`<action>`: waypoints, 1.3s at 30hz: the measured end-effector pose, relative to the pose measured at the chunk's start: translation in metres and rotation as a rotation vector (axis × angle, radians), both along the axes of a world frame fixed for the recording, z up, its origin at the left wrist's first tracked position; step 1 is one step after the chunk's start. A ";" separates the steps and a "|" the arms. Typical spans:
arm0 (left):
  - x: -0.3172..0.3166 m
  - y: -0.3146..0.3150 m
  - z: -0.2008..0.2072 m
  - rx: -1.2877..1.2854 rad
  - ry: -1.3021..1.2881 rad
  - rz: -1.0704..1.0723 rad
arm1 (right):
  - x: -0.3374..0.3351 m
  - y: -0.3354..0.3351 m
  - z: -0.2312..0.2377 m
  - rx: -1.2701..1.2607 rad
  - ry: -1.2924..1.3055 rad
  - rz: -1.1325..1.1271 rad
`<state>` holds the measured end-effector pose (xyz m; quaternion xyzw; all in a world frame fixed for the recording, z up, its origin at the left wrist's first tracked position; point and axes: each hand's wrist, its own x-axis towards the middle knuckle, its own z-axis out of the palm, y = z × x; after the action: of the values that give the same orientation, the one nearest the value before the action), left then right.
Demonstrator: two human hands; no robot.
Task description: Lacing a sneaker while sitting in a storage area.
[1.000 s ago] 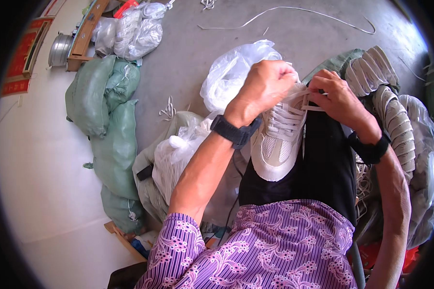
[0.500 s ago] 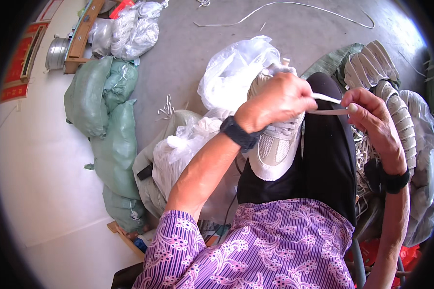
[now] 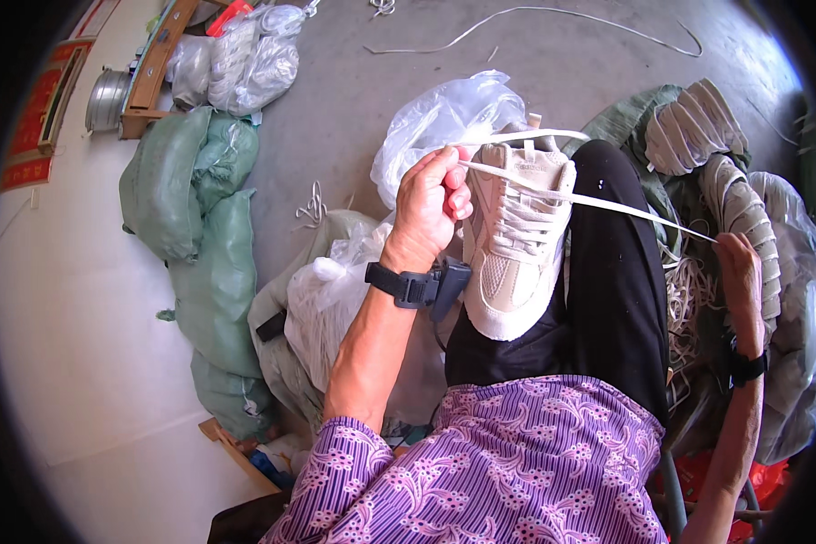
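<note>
A white and beige sneaker (image 3: 515, 240) rests on my black-trousered lap, toe toward me, with lacing crossing its front. Just left of its tongue, my left hand (image 3: 431, 201) pinches a flat white shoelace (image 3: 618, 207). One strand runs taut from there across the shoe's top to my right hand (image 3: 739, 267), whose fingertips grip it beyond my right knee. Another strand loops from the left fingers over the shoe's collar. Both wrists wear black straps.
A clear plastic bag (image 3: 458, 122) lies on the floor beyond the shoe. To my right are a heap of loose laces (image 3: 689, 304) and a curved stack of beige shoe pieces (image 3: 748, 218). Stuffed green sacks (image 3: 222, 272) line the left, beside a plastic-covered bundle (image 3: 322, 304).
My hands have moved apart, the left to the left of the shoe, the right outward and lower. The lace between them is now stretched long, and the shoe's tongue is uncovered.
</note>
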<state>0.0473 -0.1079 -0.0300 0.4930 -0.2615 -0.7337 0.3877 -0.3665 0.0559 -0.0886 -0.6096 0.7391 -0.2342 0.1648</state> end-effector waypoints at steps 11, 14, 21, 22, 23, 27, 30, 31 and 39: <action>0.058 -0.009 0.015 -0.070 0.064 0.240 | -0.070 0.064 -0.069 0.024 -0.348 -0.435; 0.079 -0.006 0.024 -0.091 0.036 0.317 | -0.077 0.070 -0.079 -0.076 -0.400 -0.545; 0.094 -0.004 0.020 -0.173 0.015 0.364 | -0.075 0.058 -0.051 0.028 -0.757 -0.503; 0.096 -0.004 0.020 -0.175 0.019 0.363 | -0.071 0.056 -0.047 0.008 -0.803 -0.496; 0.098 -0.003 0.022 -0.165 -0.002 0.356 | -0.068 0.054 -0.043 -0.023 -0.833 -0.495; 0.105 0.000 0.026 -0.114 -0.055 0.314 | -0.048 0.042 -0.033 -0.123 -0.965 -0.584; 0.112 0.002 0.028 -0.123 -0.065 0.335 | -0.026 0.018 -0.021 -0.091 -0.972 -0.618; 0.116 0.002 0.029 -0.152 -0.055 0.352 | -0.013 0.009 -0.016 -0.084 -0.924 -0.467; 0.168 0.021 0.032 -0.127 -0.031 0.522 | 0.118 -0.069 0.040 -0.205 -0.515 0.088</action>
<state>0.2154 -0.0871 0.0025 0.5295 -0.1770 -0.5833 0.5900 -0.2483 -0.0136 -0.0490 -0.5752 0.6183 -0.4474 0.2945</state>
